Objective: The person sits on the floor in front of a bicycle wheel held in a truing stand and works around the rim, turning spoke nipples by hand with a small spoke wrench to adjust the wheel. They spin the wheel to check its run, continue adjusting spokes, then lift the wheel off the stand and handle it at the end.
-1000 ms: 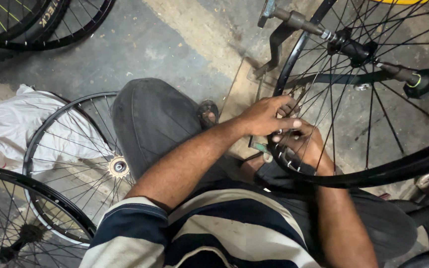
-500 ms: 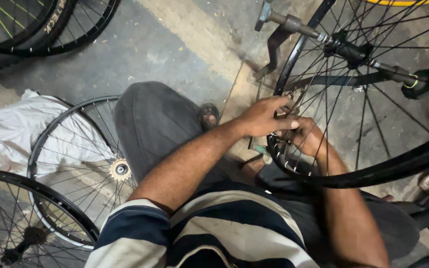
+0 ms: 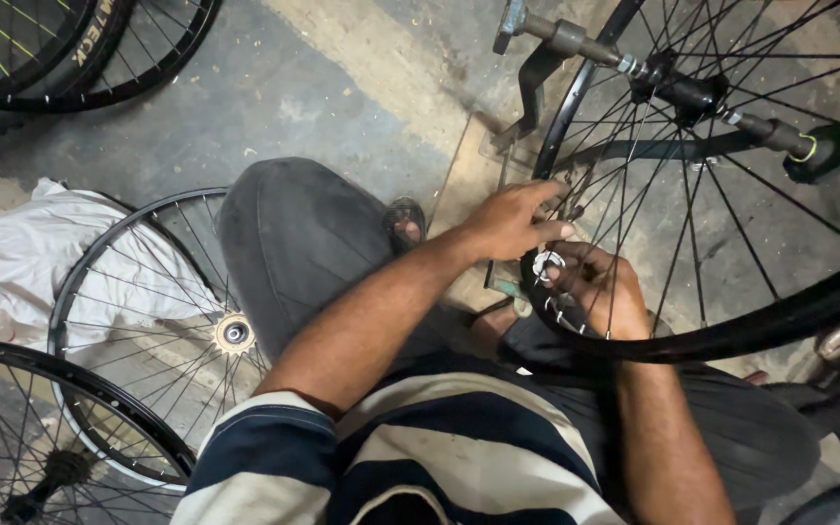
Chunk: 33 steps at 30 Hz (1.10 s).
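A black bicycle wheel [image 3: 731,331] stands upright in a truing stand [image 3: 556,44], its hub and axle [image 3: 692,92] at the top right. My left hand [image 3: 512,219] reaches across to the rim's near edge and pinches a spoke there. Just below it, my right hand [image 3: 600,292] is closed around a small round silver spoke tool [image 3: 546,264] pressed against the rim. The fingertips of both hands almost touch. My grey-trousered knee [image 3: 303,243] sits left of the hands.
Two loose wheels [image 3: 148,321] lie on the floor at the left, one with a sprocket [image 3: 233,333], partly over a white sack [image 3: 21,253]. More tyred wheels [image 3: 99,58] lean at the top left. A sandalled foot [image 3: 403,222] rests on a wooden board [image 3: 469,175].
The view has shifted slightly; both hands stay at the same spot on the rim, with only small finger movements on the spoke and tool.
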Each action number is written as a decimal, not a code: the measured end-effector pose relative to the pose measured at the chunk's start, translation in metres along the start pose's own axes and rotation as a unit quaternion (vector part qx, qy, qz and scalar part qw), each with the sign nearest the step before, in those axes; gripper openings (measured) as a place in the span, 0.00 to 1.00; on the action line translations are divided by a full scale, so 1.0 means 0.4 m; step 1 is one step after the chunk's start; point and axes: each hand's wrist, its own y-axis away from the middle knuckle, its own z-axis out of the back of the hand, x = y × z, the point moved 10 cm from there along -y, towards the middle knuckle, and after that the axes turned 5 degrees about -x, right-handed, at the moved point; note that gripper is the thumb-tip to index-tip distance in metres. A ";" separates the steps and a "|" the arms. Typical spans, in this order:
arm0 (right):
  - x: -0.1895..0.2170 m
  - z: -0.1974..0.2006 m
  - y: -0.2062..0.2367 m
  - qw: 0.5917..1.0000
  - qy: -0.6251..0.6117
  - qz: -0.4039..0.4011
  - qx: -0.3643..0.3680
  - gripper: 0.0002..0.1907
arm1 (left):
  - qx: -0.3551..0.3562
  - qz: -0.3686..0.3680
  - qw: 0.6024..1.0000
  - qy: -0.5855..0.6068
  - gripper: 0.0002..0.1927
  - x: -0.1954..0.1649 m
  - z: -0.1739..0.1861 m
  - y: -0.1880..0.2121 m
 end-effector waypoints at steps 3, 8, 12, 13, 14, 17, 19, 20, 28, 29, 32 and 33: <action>-0.043 0.013 -0.017 0.999 0.001 -0.038 -0.001 0.18 | 0.003 -0.001 1.000 0.008 0.34 0.004 -0.006 0.000; -0.023 0.000 -0.039 0.998 0.000 0.057 0.033 0.12 | 0.007 0.020 0.999 0.024 0.34 0.013 -0.009 0.003; 0.050 -0.021 -0.015 0.983 0.098 0.152 0.008 0.13 | -0.011 -0.024 1.000 -0.010 0.33 0.000 -0.002 -0.003; 0.083 -0.023 -0.002 0.971 0.144 0.193 -0.014 0.15 | -0.005 -0.017 1.000 -0.010 0.33 0.006 -0.006 -0.005; 0.117 -0.027 0.012 0.954 0.188 0.232 -0.037 0.17 | 0.000 -0.009 1.000 -0.009 0.33 0.013 -0.010 -0.007; 0.147 -0.038 0.025 0.927 0.300 0.215 -0.061 0.17 | 0.002 -0.007 1.000 -0.010 0.34 0.021 -0.019 -0.004; 0.132 -0.040 0.019 0.929 0.325 0.168 -0.057 0.15 | -0.009 -0.016 1.000 -0.020 0.35 0.022 -0.015 -0.004; 0.120 -0.040 0.014 0.935 0.318 0.147 -0.053 0.15 | -0.016 -0.022 0.999 -0.027 0.35 0.021 -0.011 -0.003; 0.011 -0.055 -0.052 0.993 -0.030 0.067 0.092 0.17 | 0.009 0.045 0.999 0.010 0.36 0.032 0.018 0.009; -0.006 -0.058 -0.058 0.994 -0.026 0.046 0.101 0.16 | -0.003 0.020 1.000 -0.001 0.35 0.009 0.039 0.012; -0.028 -0.047 -0.068 0.999 -0.029 0.024 0.040 0.12 | -0.050 0.016 0.999 -0.002 0.29 -0.060 0.105 0.026; -0.032 -0.042 -0.067 0.999 -0.032 0.023 0.007 0.11 | -0.069 0.027 0.997 0.002 0.26 -0.088 0.131 0.035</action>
